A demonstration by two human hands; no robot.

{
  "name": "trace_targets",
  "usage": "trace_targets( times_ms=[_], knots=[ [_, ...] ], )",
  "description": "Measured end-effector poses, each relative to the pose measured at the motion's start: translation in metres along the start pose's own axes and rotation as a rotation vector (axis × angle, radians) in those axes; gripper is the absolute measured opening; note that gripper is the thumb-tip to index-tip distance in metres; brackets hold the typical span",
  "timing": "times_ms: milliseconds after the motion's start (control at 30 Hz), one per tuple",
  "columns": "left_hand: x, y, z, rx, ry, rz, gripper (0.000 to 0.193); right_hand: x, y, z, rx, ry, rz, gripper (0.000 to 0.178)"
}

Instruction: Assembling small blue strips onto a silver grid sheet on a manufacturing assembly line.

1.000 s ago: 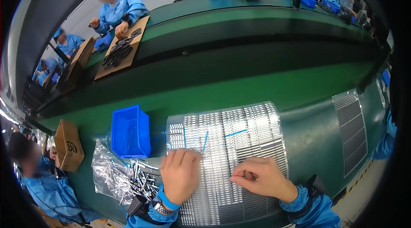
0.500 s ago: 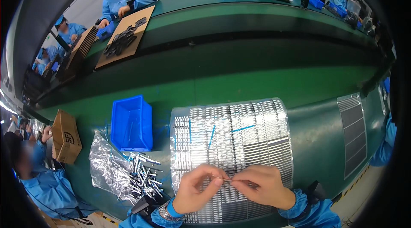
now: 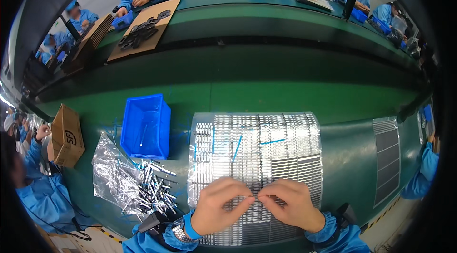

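Note:
My left hand point(image 3: 223, 206) and my right hand point(image 3: 291, 204) meet fingertip to fingertip above a large clear sheet set with rows of small silver strips point(image 3: 238, 127). Both are closed in a pinch on a thin, narrow strip point(image 3: 254, 197), mostly hidden by the fingers. Two loose blue strips, one slanted point(image 3: 237, 149) and one nearly level point(image 3: 273, 141), lie on the sheet. Darker bands fill part of its lower right. Left of my left hand lies a heap of small silver, black and blue strips point(image 3: 154, 189), partly over a clear plastic bag point(image 3: 112, 167).
A blue bin point(image 3: 165, 143) stands behind the heap, a cardboard box point(image 3: 66, 134) at the left edge. Farther right lies a dark panelled sheet point(image 3: 386, 162). Across the green table point(image 3: 257, 96), co-workers sit at a raised bench with cardboard point(image 3: 157, 32) bearing black parts.
My fingertips have drawn closer together on the thin strip, which shows less between them. The whole view has shifted slightly. A co-worker across the bench now handles clear plastic.

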State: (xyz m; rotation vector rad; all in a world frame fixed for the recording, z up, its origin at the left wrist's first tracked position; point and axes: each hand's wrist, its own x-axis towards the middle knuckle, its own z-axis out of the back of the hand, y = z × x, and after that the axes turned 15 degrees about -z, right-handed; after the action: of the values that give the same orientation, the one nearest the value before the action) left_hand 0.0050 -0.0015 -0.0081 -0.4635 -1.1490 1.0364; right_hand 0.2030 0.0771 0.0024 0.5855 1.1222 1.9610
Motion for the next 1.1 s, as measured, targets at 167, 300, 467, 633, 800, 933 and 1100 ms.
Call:
trace_targets(
  times_ms=[167,300,467,633,800,933,1100],
  knots=[
    [0.0,-0.003,0.001,-0.013,0.029,-0.005,0.013,-0.001,-0.001,0.001,-0.05,0.052,0.019,0.012],
    [-0.003,-0.002,0.0,-0.088,0.011,0.09,0.013,0.0,-0.001,-0.001,0.054,0.074,-0.03,0.012],
    [-0.003,0.0,0.001,-0.099,0.036,0.062,0.012,0.0,0.0,0.002,0.052,0.121,-0.051,0.012],
    [-0.002,-0.001,0.002,-0.096,0.047,0.049,0.011,0.001,-0.001,0.002,0.066,0.131,-0.054,0.011],
    [-0.003,-0.001,0.002,-0.095,0.046,0.055,0.011,0.002,-0.001,0.002,0.081,0.134,-0.044,0.011],
    [-0.003,-0.002,0.002,-0.117,0.051,0.072,0.012,0.0,0.0,0.003,0.096,0.15,-0.058,0.009],
    [0.002,0.002,0.005,-0.285,0.166,-0.012,0.013,0.0,-0.008,0.011,0.22,0.295,-0.177,0.009]
  ],
)
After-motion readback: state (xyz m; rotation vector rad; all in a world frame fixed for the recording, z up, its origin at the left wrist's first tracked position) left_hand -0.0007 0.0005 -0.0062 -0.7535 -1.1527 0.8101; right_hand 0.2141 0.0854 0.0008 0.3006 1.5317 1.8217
